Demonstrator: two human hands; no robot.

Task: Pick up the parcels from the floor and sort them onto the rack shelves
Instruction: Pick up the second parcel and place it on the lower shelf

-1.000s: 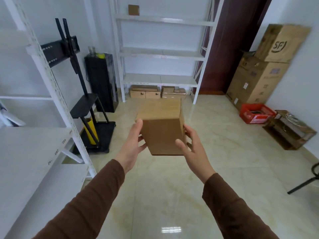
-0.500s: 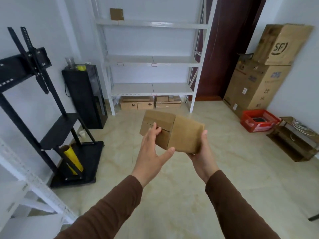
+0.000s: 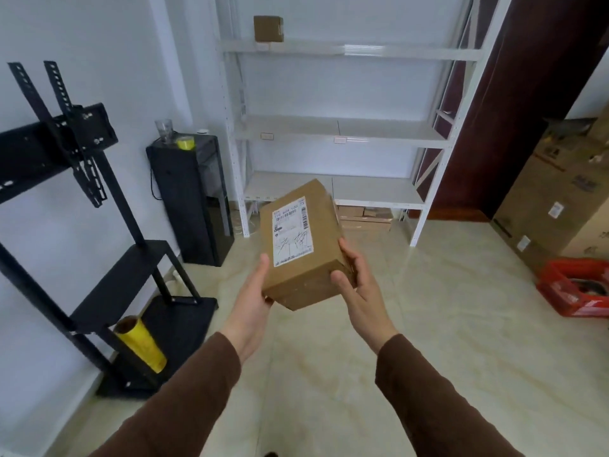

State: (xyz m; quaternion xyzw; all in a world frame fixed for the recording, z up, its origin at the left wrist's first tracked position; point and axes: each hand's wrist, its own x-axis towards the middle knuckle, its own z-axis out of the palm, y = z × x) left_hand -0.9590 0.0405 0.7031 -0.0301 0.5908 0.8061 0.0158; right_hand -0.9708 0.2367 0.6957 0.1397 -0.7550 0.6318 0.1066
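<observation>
I log one small box (image 3: pixel 268 28) shelved on rack (image 3: pixel 349 49) — parcel (image 3: pixel 303 245) clasped between left hand (image 3: pixel 252 301) and right hand (image 3: pixel 359 288); floor boxes (image 3: pixel 364 216) apparently remain.

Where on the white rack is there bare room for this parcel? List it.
Middle shelf and lower shelf look bare end to end. Top shelf is free right of the small box. Crowded: boxes underneath, on the floor.

Bright, even daylight; edges bend, slight blur.
</observation>
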